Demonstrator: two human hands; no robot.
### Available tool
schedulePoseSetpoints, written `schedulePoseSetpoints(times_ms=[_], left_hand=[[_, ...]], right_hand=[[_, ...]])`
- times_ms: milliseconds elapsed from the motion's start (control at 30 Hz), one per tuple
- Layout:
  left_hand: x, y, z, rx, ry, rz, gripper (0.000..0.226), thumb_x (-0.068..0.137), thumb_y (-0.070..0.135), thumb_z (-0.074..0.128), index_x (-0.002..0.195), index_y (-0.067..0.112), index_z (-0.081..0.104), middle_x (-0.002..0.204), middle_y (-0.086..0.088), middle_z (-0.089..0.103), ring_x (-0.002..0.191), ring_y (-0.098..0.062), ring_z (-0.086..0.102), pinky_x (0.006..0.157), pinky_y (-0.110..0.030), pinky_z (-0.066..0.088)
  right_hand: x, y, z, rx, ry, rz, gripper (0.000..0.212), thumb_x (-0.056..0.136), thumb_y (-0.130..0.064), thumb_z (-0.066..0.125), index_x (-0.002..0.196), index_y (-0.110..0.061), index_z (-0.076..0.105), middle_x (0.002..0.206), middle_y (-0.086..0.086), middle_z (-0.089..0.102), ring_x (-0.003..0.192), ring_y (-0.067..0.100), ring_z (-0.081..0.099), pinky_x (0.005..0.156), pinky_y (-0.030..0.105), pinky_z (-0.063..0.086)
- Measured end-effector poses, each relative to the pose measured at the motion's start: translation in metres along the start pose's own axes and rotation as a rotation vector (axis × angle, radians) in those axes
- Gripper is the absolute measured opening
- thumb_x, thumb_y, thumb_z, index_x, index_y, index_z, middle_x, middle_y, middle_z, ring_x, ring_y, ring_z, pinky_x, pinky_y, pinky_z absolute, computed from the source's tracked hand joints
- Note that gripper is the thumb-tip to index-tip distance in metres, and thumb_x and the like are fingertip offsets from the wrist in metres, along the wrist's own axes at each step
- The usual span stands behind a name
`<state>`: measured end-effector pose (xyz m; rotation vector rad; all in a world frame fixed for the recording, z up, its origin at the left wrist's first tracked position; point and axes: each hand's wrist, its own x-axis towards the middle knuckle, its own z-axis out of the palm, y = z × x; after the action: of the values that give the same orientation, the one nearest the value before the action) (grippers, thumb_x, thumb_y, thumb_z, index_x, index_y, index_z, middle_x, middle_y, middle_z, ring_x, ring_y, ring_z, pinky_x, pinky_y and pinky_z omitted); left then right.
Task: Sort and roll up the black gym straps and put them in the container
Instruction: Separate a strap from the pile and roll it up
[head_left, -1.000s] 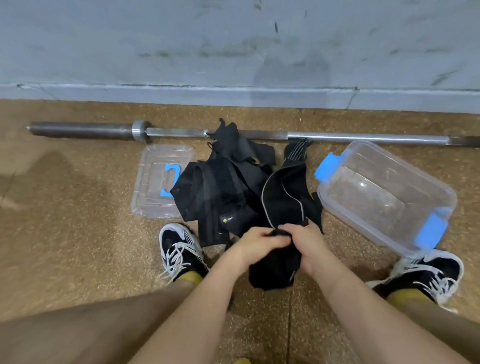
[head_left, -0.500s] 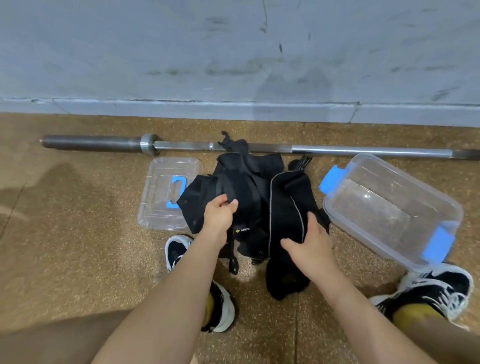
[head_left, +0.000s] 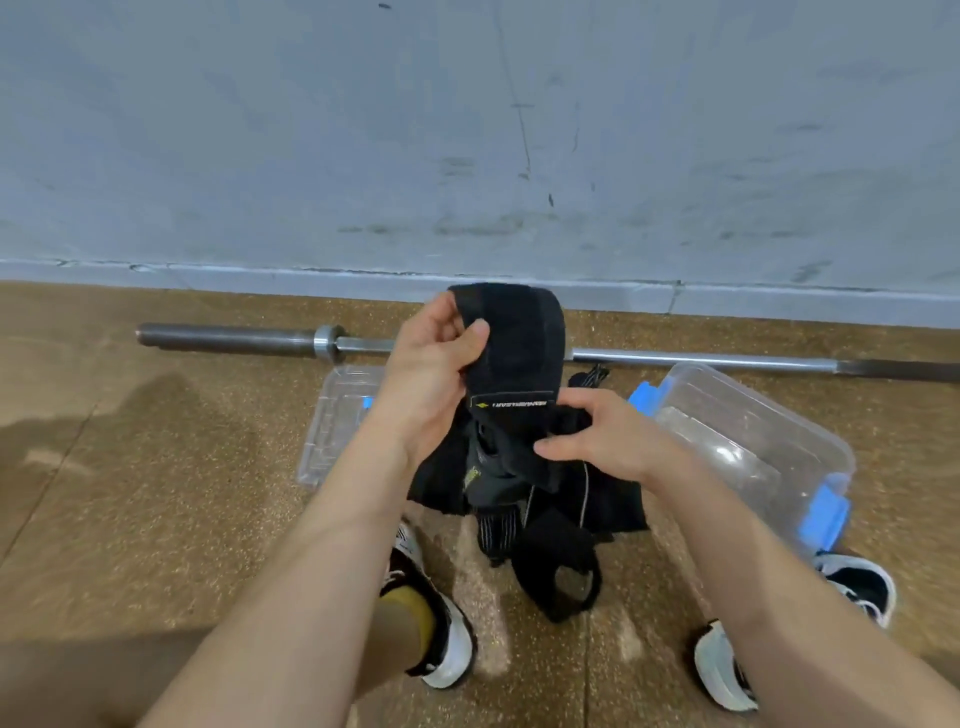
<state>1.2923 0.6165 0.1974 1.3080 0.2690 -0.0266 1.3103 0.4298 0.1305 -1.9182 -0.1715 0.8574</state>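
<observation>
A wide black gym strap (head_left: 514, 343) with a yellow-lettered label is lifted above the floor. My left hand (head_left: 431, 374) pinches its upper left edge. My right hand (head_left: 597, 436) grips the strap lower down, just under the label. Under both hands a tangled pile of black straps (head_left: 556, 540) lies on the floor between my feet. The clear plastic container (head_left: 748, 441) with blue latches sits tilted on the floor at the right, with nothing visible inside.
The container's clear lid (head_left: 337, 415) with a blue handle lies left of the pile. A steel barbell (head_left: 234, 340) runs along the floor by the grey wall. My two black-and-white shoes (head_left: 441, 613) (head_left: 852, 587) flank the pile on the brown speckled floor.
Both hands have risen from the pile and lifted one wide strap toward the camera. The view has tilted up, showing more wall.
</observation>
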Motion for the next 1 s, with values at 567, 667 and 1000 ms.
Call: schedulePoseSetpoints(times_ms=[567,667,1000], left_hand=[[-0.041,0.124,0.048,-0.322,0.051,0.203,0.016,0.104,0.012,0.046,0.117,0.01,0.054,0.086,-0.003,0.072,0.071,-0.013,0.07,0.066,-0.03,0.059],[-0.051,0.108,0.039,-0.254,0.028,0.07,0.014,0.099,0.006,0.054,0.113,0.009,0.056,0.097,-0.012,0.071,0.079,-0.022,0.073,0.076,-0.035,0.06],[-0.05,0.059,0.022,-0.259,0.271,-0.06,0.089,0.085,-0.019,0.058,0.15,0.03,0.021,0.131,-0.023,0.052,0.084,-0.021,0.068,0.078,-0.034,0.06]], right_hand=[[-0.073,-0.104,0.008,0.797,0.151,-0.321,0.017,0.1,-0.013,0.053,0.092,-0.019,0.066,0.088,-0.002,0.071,0.09,0.016,0.066,0.088,0.038,0.053],[-0.094,-0.114,-0.01,0.904,0.056,-0.355,0.019,0.094,-0.008,0.048,0.092,-0.012,0.067,0.089,0.006,0.071,0.096,0.024,0.063,0.08,0.037,0.05],[-0.155,-0.128,-0.041,0.658,-0.023,-0.561,0.022,0.074,0.012,0.057,0.07,-0.01,0.058,0.074,0.014,0.067,0.068,0.029,0.074,0.05,0.02,0.052]])
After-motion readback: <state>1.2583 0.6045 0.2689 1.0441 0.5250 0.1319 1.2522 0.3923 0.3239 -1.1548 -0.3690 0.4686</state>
